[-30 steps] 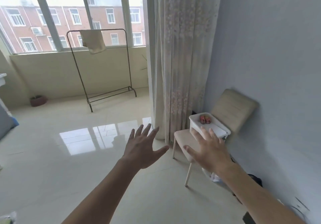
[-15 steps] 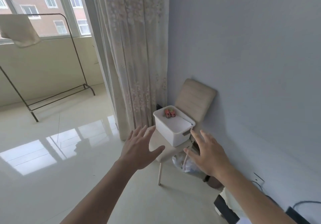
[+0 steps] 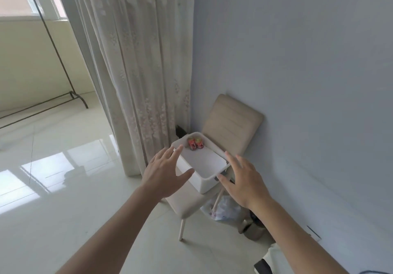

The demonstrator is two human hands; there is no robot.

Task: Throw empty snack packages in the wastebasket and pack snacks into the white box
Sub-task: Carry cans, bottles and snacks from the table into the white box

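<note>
Head view: the white box (image 3: 203, 183) sits on the chair (image 3: 231, 122), with two red snacks (image 3: 195, 143) in its far corner. The left hand (image 3: 163, 171) and right hand (image 3: 242, 178) flank the box, fingers spread, holding nothing. Best to grip both side walls evenly and lift level.

The view swings right and draws closer to the chair (image 3: 231, 120) by the wall. The clothes rack (image 3: 81, 100) slides to the left edge, and its hanging cloth leaves the view. Both hands, fingers spread, advance from over the bare floor to the white box (image 3: 204, 183). The left hand (image 3: 163, 173) now overlaps its left rim and the right hand (image 3: 242, 180) its right end; contact cannot be told. A plastic bag (image 3: 223, 208) under the chair comes into view.
</note>
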